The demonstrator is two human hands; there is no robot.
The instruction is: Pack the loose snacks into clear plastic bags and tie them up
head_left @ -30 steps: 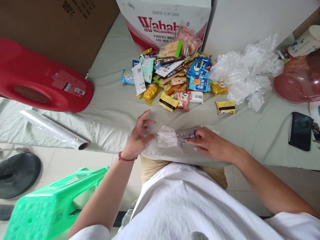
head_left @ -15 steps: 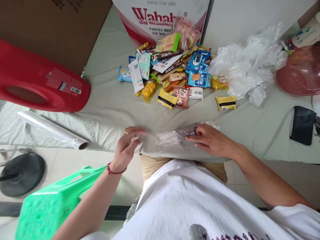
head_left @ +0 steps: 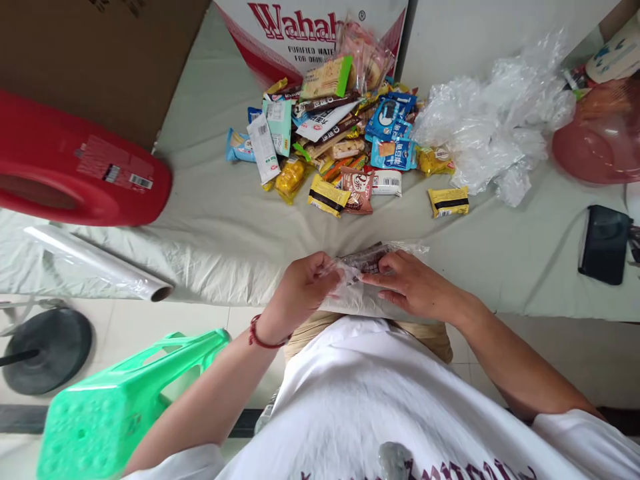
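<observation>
A dark brown snack packet lies on the cloth near the table's front edge, partly wrapped in clear plastic film. My left hand, with a red cord bracelet at its wrist, is closed on a bunched end of the film at the packet's left side. From the right, my right hand holds the wrapped packet, its index finger stretched along it and the other fingers bent. Part of the packet is hidden under my fingers and the film.
Beyond my hands sits a pile of wrapped snacks, with a yellow packet apart. Crumpled clear plastic, a pink bowl and a phone are rightward. A film roll, red jug and green stool are leftward.
My left hand has moved right, carrying the film end over to the packet beside my right hand. My right hand stays at the packet. The view has shifted slightly.
</observation>
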